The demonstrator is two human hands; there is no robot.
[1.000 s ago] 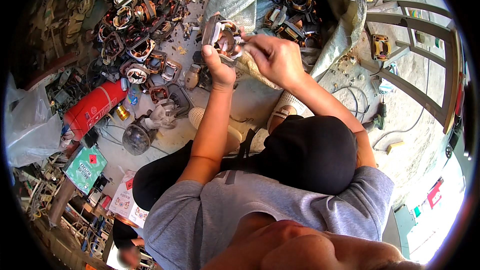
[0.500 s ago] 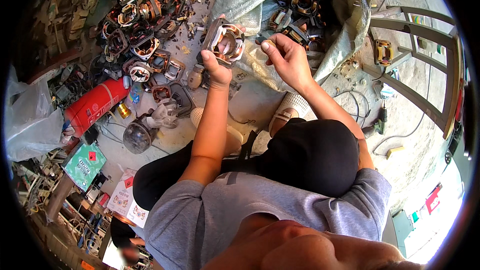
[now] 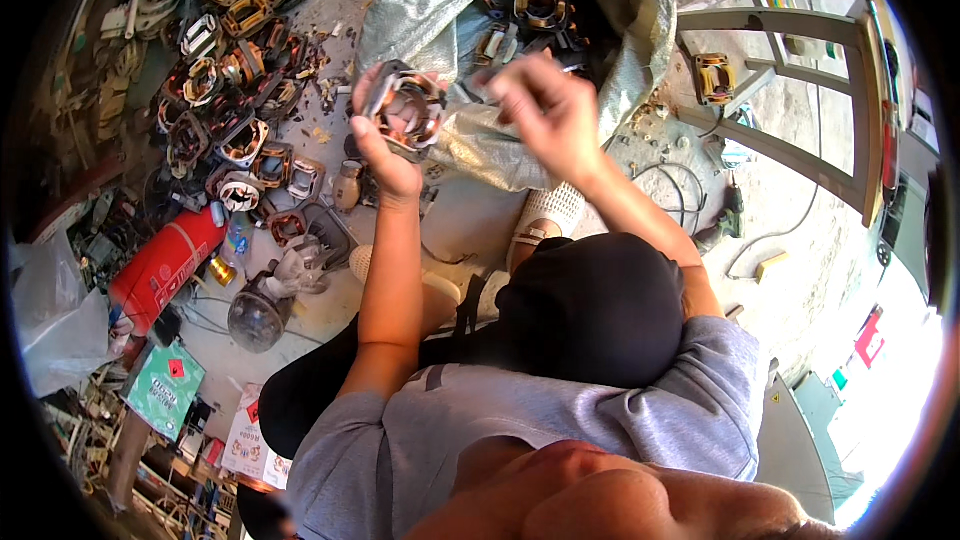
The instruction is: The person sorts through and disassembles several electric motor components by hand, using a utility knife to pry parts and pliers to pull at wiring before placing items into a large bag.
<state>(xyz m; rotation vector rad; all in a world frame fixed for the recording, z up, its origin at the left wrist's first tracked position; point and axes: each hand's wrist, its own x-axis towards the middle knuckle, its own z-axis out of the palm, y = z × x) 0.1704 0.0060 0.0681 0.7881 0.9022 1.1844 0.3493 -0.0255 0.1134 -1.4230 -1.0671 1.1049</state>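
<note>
My left hand (image 3: 385, 155) is closed round a motor stator (image 3: 408, 112), a dark metal frame with a ring of windings, holding it raised and tilted above the floor. To its right, apart from the stator, is my right hand (image 3: 550, 105), blurred by motion. Its fingers are curled in a pinch round something small and dark that is too smeared to name. Behind both hands lies an open woven sack (image 3: 480, 145) with several stators (image 3: 540, 5) inside, some showing copper windings.
At the left lie a heap of stators (image 3: 240, 140), a red cylinder (image 3: 170, 270), a clear dome-shaped part (image 3: 257, 320) and a green box (image 3: 165, 390). A small jar (image 3: 347, 187) stands near my left forearm. On the right are a metal frame (image 3: 780, 30), a drill (image 3: 728, 215) and cables.
The view has shifted, so the scene sits further left. My left hand still holds the stator, which has turned slightly. My right hand has risen a little and turned, and is now blurred.
</note>
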